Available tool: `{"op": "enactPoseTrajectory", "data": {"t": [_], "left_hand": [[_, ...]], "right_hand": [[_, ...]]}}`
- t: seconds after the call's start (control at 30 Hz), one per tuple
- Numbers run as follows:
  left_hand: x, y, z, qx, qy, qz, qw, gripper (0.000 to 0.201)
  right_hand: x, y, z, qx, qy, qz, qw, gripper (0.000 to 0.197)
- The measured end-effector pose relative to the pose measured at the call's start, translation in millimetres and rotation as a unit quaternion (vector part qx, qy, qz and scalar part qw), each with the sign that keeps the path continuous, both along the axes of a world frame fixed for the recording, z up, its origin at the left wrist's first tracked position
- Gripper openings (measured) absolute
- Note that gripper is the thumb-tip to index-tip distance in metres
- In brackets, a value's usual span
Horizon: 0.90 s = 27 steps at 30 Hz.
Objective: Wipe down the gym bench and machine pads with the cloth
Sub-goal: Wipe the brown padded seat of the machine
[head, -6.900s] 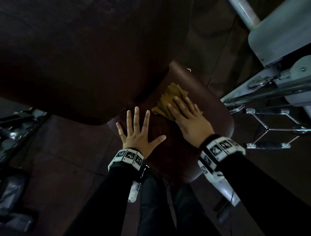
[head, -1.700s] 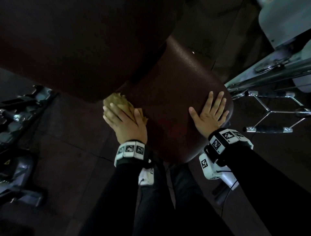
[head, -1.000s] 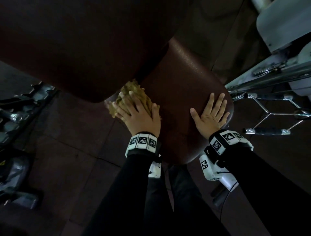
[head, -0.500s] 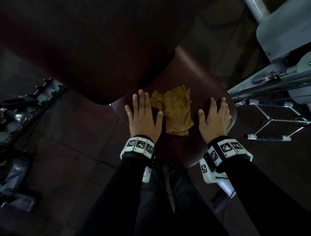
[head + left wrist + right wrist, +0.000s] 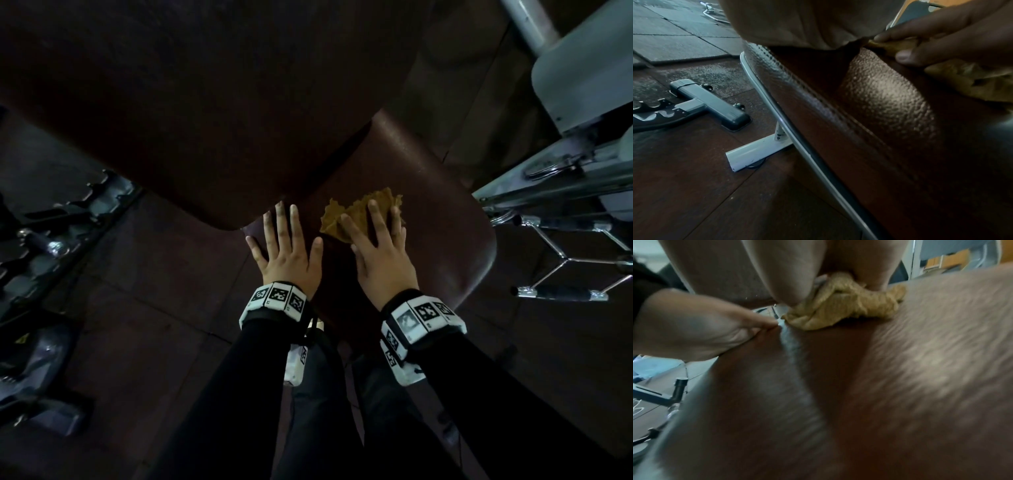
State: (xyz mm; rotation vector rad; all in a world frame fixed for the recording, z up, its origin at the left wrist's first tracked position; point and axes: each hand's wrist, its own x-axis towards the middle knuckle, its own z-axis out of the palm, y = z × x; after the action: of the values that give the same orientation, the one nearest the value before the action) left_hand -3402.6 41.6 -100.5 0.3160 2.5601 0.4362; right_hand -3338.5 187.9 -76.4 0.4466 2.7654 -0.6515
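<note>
Since half a second ago the cloth point(image 5: 363, 216) has changed hands: it lay bare between the two hands then, and now the right hand point(image 5: 380, 253) covers its near part, fingers straight and spread, pressing it flat onto the seat pad point(image 5: 442, 219) of the bench. Flat fingers load the cloth evenly, which suits a wiping stroke better than a pinch would. In the right wrist view the cloth is bunched into thick folds under the fingertips, so only part of it meets the vinyl.

Just to the left, the left hand point(image 5: 286, 250) lies palm down on the seat pad with fingers fanned, holding nothing; it touches the vinyl at centre frame, its fingertips close under the lower edge of the backrest pad point(image 5: 191, 113). By the look of it this hand is a brace, steadying the body while the other arm sweeps.

The cloth sits in the middle of the frame, near the crease where seat pad meets backrest pad, with its far corner poking beyond the fingers. My reading is that the seat is partly done, with its right half next.

At upper right stands the grey machine frame point(image 5: 579, 65); a chrome cable handle point(image 5: 561, 293) lies on the floor at right.
</note>
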Motion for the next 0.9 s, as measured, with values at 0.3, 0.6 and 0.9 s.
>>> {"op": "enactPoseTrajectory", "data": {"t": [0.3, 0.6, 0.9], "left_hand": [[-3.3, -1.3, 3.2, 0.014, -0.053, 0.0, 0.998, 0.064], [-6.0, 0.3, 8.2, -0.001, -0.084, -0.001, 0.996, 0.063], [-6.7, 0.3, 9.6, -0.007, -0.098, -0.007, 0.995, 0.063]], "right_hand": [[-46.5, 101.2, 24.0, -0.011, 0.125, -0.129, 0.984, 0.054], [-109.8, 131.6, 15.9, -0.068, 0.018, -0.065, 0.995, 0.046], [-140.1, 129.5, 3.1, -0.123, 0.035, -0.079, 0.989, 0.04]]}}
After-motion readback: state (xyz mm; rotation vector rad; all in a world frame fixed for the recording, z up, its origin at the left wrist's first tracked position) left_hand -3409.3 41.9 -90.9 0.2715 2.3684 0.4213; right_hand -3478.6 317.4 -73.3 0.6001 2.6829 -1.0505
